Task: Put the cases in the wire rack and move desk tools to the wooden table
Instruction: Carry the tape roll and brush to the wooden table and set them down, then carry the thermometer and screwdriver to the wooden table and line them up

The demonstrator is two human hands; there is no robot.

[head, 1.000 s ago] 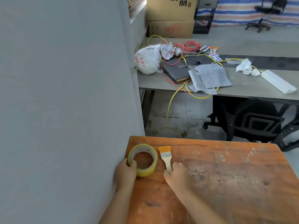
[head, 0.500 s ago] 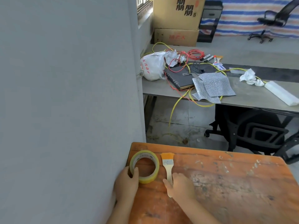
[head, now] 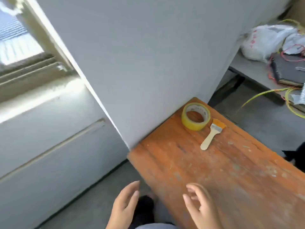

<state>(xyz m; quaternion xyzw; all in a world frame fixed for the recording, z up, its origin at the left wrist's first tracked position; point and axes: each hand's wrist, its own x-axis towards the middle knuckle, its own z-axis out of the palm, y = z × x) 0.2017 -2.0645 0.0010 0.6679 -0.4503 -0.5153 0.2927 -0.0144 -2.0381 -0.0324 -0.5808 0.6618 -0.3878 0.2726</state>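
A yellow tape roll (head: 195,116) lies flat at the far corner of the worn wooden table (head: 222,171), close to the grey wall. Just right of it lies a small brush (head: 212,135) with orange bristles and a pale wooden handle. My left hand (head: 124,205) hangs open over the floor off the table's near left edge. My right hand (head: 200,207) is open above the table's near end, fingers loosely curled, holding nothing. Both hands are well apart from the tape and the brush. No cases or wire rack are in view.
A grey wall pillar (head: 148,63) stands against the table's left side, with a window sill (head: 33,76) further left. At the right, a grey desk (head: 247,66) carries a white plastic bag (head: 267,42), a dark notebook (head: 288,71) and red and yellow cables.
Both hands have let go of the tape roll and the brush and pulled back toward me. The view has swung left and tilted; the tape and brush stay where they lay.
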